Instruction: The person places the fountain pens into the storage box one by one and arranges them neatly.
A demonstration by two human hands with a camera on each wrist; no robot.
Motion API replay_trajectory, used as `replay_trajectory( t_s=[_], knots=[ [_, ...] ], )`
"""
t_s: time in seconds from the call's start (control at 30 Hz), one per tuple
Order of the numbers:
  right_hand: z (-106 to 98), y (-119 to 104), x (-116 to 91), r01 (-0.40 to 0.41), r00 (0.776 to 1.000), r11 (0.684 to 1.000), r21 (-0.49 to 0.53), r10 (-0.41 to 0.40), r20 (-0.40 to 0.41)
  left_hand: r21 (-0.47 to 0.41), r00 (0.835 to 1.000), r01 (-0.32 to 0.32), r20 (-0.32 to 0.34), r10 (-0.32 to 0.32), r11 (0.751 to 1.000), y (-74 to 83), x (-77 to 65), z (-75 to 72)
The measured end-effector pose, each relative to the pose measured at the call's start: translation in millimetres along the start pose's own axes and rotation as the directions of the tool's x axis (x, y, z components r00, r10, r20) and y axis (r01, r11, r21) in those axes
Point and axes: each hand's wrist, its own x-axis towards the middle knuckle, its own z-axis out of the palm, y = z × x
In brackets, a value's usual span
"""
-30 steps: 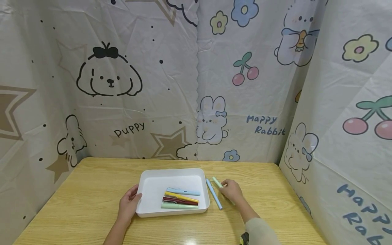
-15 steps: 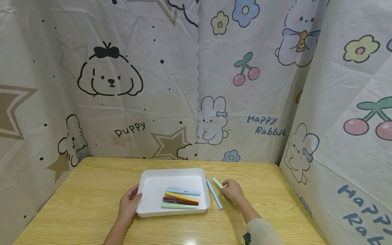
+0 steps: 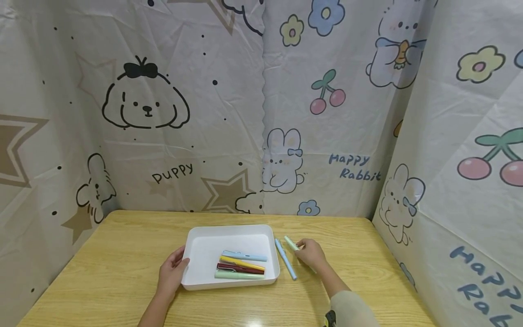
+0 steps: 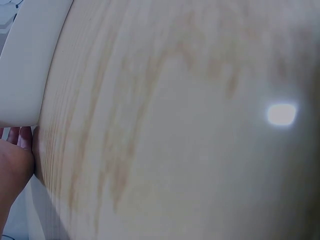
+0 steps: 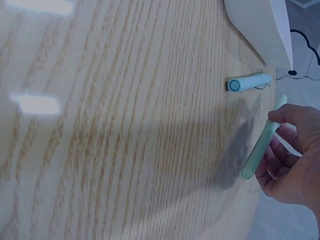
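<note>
My left hand (image 3: pixel 171 272) grips the left wall of a white rectangular tray (image 3: pixel 196 234), its thumb at the rim. Four-sided and shallow, the tray holds a light blue pen (image 3: pixel 245 256), a yellow pen (image 3: pixel 242 262), a dark red pen (image 3: pixel 241 268) and a light green pen (image 3: pixel 239 274), lying side by side. To the right of the tray, my right hand (image 3: pixel 311 254) pinches another light green pen (image 5: pixel 260 147) between thumb and fingers. In the right wrist view this pen appears tilted, seemingly just above the table. A second light blue pen (image 3: pixel 285 259) lies between tray and right hand.
The wooden table (image 3: pixel 135 245) carries all of this. Patterned cloth (image 3: pixel 229 136) hangs behind it and along both sides. In the right wrist view, a dark cable (image 5: pixel 305 42) shows beyond the table's edge.
My right forearm has shifted very slightly to the right, while that hand keeps its pinch on the light green pen. The left hand and the tray stay where they were.
</note>
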Motion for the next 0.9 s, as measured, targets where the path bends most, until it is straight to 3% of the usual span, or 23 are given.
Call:
replay_trajectory(
  t_s=[0.9],
  knots=[
    [-11.2, -6.1, 4.0, 0.033, 0.999, 0.999, -0.024, -0.032, 0.012, -0.013, 1.0, -0.005, -0.002, 0.005, 1.0, -2.7, 1.6, 0.2]
  ],
)
